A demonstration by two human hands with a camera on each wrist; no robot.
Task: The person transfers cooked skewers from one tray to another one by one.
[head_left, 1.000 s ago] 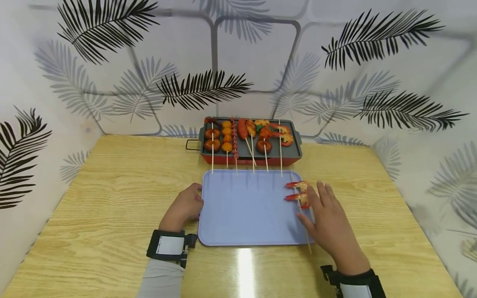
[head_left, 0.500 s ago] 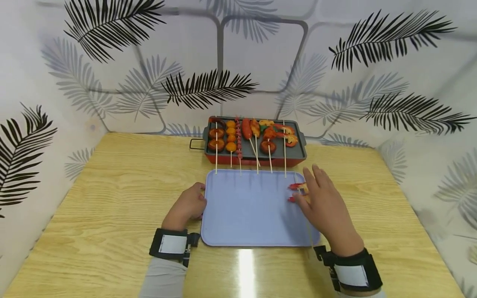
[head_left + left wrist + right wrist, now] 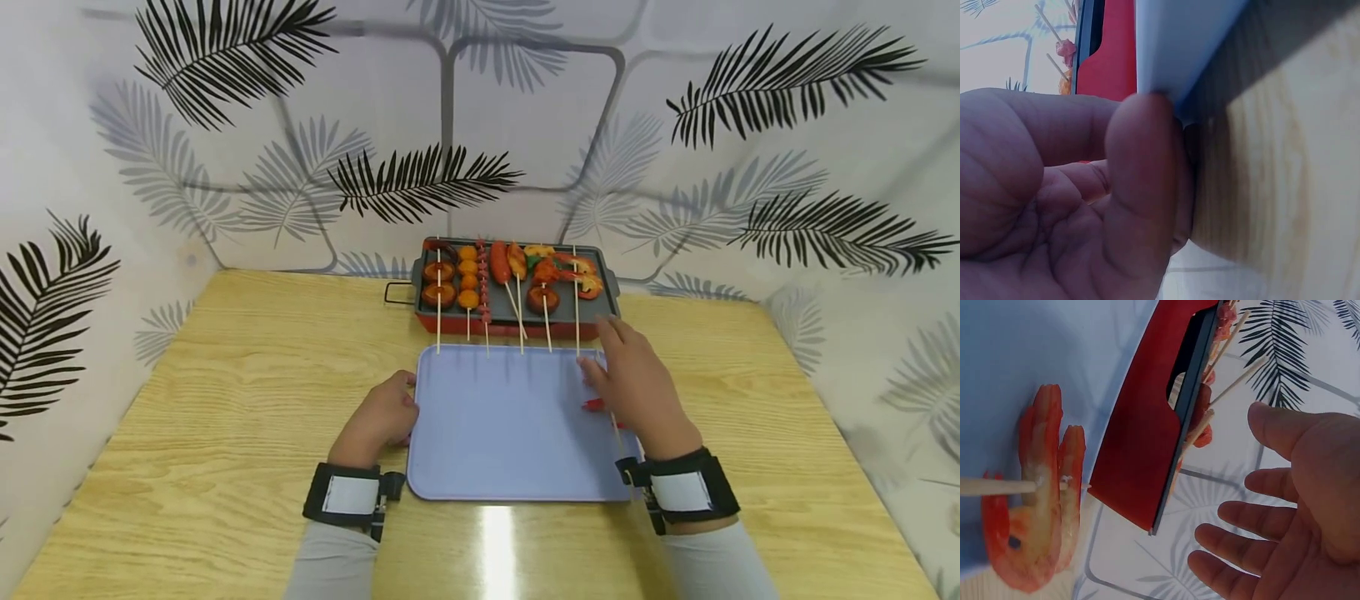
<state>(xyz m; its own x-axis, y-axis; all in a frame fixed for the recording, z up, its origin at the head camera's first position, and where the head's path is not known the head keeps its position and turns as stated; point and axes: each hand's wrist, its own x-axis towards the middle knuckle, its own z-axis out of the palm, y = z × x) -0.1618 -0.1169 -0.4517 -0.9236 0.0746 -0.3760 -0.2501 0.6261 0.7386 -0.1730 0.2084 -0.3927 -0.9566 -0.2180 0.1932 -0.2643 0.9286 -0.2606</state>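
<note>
My left hand (image 3: 381, 415) pinches the left rim of a pale blue tray (image 3: 510, 425); in the left wrist view the thumb (image 3: 1138, 181) and fingers meet at the tray's edge. My right hand (image 3: 643, 392) is above the tray's right end, fingers spread, holding nothing. Below it a skewer of two shrimps (image 3: 1041, 487) lies on the tray; the head view shows little more than a red tail (image 3: 593, 405), the rest hidden by the hand. In the right wrist view the open palm (image 3: 1329, 487) faces the red grill (image 3: 1135, 437).
Behind the tray stands the grill with a dark top (image 3: 491, 310), loaded with several skewers: round brown slices, orange balls, a sausage (image 3: 500, 262) and shrimps (image 3: 590, 286). Stick ends hang over its front toward the tray. A wire handle (image 3: 399, 292) juts out left. A patterned cloth wall rises behind.
My right hand has moved forward and slightly left, from beside the shrimp skewer to over its far end near the grill's front right corner. My left hand keeps its hold on the tray.
</note>
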